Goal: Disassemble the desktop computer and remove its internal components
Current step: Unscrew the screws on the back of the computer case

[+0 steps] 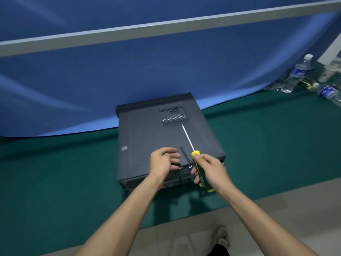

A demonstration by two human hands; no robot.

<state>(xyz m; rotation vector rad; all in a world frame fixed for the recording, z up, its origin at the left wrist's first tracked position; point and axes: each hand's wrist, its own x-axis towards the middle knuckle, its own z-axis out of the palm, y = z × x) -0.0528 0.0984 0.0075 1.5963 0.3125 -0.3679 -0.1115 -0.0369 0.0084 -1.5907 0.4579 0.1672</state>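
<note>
A dark grey desktop computer case [147,133] lies flat on the green table, its side panel up and closed, with a vent grille [173,115] near the far right. My right hand [208,169] grips a screwdriver [195,156] by its yellow and green handle; the metal shaft points away across the panel toward the grille. My left hand [164,161] hovers over the case's near edge with fingers loosely curled, holding nothing that I can see. A screw [190,166] shows on the case's near face between the two hands.
The green table top [64,172] runs left and right of the case, with a blue cloth [92,80] draped behind it. Several plastic water bottles [299,72] stand and lie at the far right. The floor and a shoe [222,235] lie below the table's near edge.
</note>
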